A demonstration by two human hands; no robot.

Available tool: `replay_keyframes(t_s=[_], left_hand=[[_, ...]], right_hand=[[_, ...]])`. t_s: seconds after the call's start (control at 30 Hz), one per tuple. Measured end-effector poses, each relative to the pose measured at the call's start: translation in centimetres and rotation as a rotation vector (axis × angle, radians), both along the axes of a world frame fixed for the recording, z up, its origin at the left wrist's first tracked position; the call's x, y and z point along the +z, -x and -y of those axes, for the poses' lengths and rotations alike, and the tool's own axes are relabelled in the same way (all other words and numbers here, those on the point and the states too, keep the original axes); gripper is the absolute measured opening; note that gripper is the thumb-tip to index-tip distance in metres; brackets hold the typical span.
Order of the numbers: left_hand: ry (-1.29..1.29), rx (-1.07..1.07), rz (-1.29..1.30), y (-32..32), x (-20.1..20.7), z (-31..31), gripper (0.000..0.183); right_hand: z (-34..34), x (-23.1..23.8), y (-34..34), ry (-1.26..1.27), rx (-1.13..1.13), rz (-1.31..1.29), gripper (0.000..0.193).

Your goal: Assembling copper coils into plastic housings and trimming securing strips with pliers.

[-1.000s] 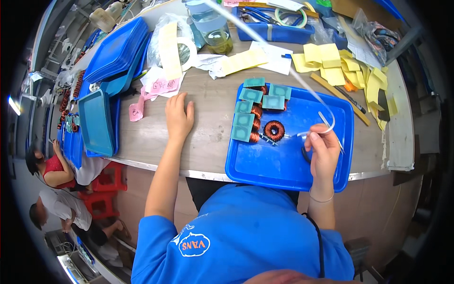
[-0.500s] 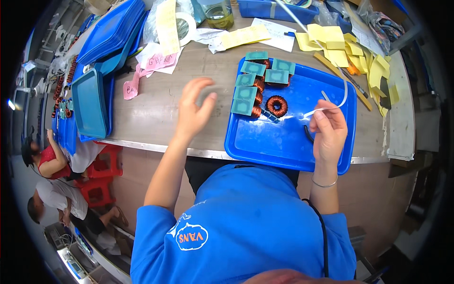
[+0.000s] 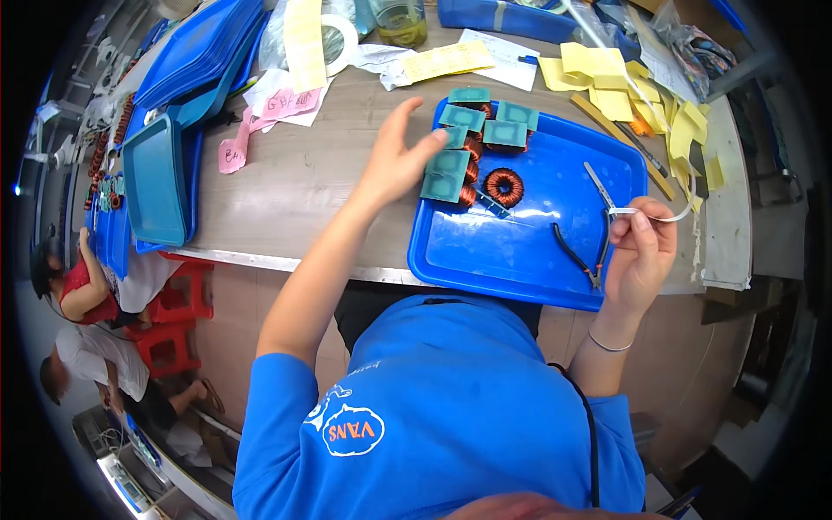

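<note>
My left hand is open, fingers and thumb apart, at the left edge of the blue tray. Its thumb tip overlaps one of several green square boards; whether it touches cannot be told. These boards sit on copper-wound coils along the tray's left side. A single copper toroid coil lies beside them, next to a small blue-green part. Over the tray's right edge, my right hand pinches a thin white flexible strip, its far end curving upward. Dark-handled pliers lie below and left of it.
A slim metal tool lies in the tray near my right hand. Yellow paper slips and a wooden stick are at the right. Stacked blue trays and pink notes lie left. Two people sit farther left.
My left hand has moved right and up to the boards. My right hand has moved right with the white strip, uncovering the pliers. The tray appears shifted slightly.
</note>
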State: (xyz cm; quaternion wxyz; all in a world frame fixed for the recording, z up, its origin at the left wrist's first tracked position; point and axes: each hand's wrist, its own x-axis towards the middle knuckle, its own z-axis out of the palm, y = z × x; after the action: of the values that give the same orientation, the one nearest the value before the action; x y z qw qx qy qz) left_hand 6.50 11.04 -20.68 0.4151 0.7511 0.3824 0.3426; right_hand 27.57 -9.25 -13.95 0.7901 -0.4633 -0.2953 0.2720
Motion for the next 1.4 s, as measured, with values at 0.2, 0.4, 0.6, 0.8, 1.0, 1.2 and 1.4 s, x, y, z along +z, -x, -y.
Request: replay_keyframes(t_s=[0.2,0.4,0.6,0.8,1.0,1.2,1.4], left_hand=[[0.089,-0.024,0.034,-4.0,1.4,3.2,0.056],[-0.001,0.003,0.007,-5.7,2.1,6.1,0.049],[0.102,-0.006,0.11,-7.9,2.2,7.4,0.047],[0.181,-0.053,0.2,-9.8,2.4,8.3,0.048],[0.14,-0.205,0.184,-9.1,2.3,7.9,0.047],[-0.563,-0.003,-0.018,-4.1,3.0,2.8,0.022],[-0.16,-0.387,0.095,-3.4,7.9,3.4,0.022]], right_hand=[[1.4,-0.2,-1.5,-0.052,-0.016,0.071,0.01],[1.5,-0.8,-2.2,-0.013,-0.05,-0.001,0.01],[1.1,-1.4,-1.9,-0.028,-0.029,-0.014,0.011],[0.5,-1.9,-1.5,0.0,-0.04,-0.038,0.011],[-0.2,-2.1,-1.6,0.018,-0.043,-0.021,0.011],[-0.4,-1.2,-1.1,0.11,-0.008,0.119,0.008],[-5.1,3.1,0.7,0.238,0.473,0.241,0.011]])
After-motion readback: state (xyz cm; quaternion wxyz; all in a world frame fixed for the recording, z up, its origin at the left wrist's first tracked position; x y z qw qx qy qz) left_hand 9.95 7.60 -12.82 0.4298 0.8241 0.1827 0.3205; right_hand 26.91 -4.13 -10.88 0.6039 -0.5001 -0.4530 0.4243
